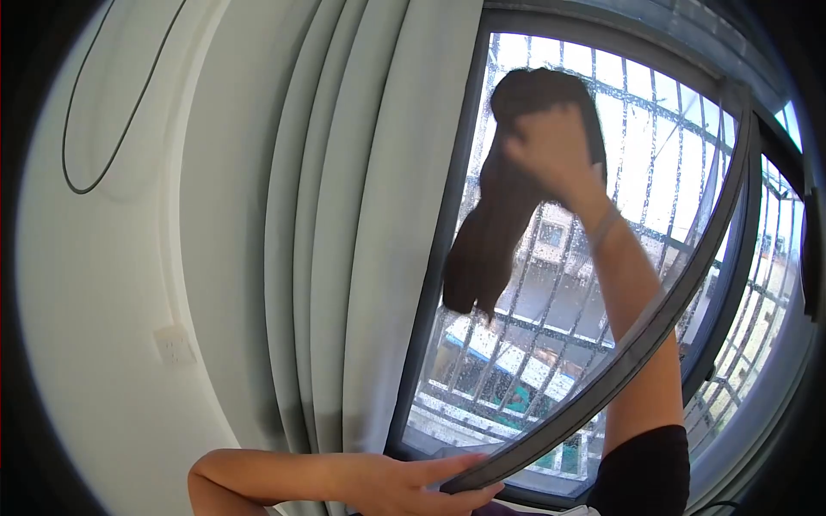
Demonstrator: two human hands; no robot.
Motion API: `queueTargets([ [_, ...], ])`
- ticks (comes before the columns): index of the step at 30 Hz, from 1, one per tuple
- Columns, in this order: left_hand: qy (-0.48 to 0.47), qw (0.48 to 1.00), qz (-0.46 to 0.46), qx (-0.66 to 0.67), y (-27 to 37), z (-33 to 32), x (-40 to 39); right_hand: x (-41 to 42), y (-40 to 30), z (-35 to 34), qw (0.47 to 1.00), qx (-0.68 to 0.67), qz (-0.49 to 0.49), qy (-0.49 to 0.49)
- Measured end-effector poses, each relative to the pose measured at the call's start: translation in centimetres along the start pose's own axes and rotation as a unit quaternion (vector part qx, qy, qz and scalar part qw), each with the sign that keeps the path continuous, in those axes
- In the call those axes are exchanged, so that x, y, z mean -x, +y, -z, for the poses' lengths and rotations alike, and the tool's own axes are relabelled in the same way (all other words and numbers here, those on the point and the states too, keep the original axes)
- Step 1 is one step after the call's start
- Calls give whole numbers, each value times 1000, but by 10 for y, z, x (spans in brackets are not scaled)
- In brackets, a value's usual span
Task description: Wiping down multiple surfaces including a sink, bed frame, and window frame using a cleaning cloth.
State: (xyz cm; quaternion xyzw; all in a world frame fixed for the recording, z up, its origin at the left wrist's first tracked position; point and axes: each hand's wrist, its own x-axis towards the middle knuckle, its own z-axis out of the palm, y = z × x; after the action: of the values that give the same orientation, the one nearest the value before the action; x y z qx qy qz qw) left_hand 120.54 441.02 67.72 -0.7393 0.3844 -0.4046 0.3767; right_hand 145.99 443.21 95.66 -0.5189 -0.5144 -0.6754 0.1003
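My right hand (558,151), slightly blurred, is reached up against the window pane (652,168) with a dark brown cloth (484,258) bunched under it. The cloth hangs down and to the left across the wet, droplet-covered glass. At the bottom, my left hand (413,487) grips the lower end of a dark grey fabric band (652,351), the edge of a sheer mesh screen. This band curves from the window's upper right corner down to my left fingers. My right forearm passes behind it, between the lifted mesh and the glass.
Pale grey curtains (368,258) hang left of the dark window frame (439,277). A wall socket (174,344) and a looped black cable (80,190) are on the white wall. Outside the glass stand metal security bars (652,103). Another barred window section (742,335) lies at right.
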Motion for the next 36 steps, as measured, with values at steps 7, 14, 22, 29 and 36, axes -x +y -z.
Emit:
queueTargets([
  [7, 65, 995, 14, 76, -5, 8, -5, 153, -114, -31, 897, -267, 338, -94],
  [14, 57, 992, 63, 90, -7, 6, 11, 56, -16, 15, 993, -93, 73, -14],
  [22, 51, 994, 85, 40, -7, 1, 18, 73, 222, 32, 913, 178, -349, 117],
  [29, 81, 992, 87, 35, -4, -1, 18, 3, 105, 25, 993, 17, -102, 63],
  [36, 106, 988, 92, 58, 8, -7, 15, -9, -19, 3, 989, -83, 104, -58],
])
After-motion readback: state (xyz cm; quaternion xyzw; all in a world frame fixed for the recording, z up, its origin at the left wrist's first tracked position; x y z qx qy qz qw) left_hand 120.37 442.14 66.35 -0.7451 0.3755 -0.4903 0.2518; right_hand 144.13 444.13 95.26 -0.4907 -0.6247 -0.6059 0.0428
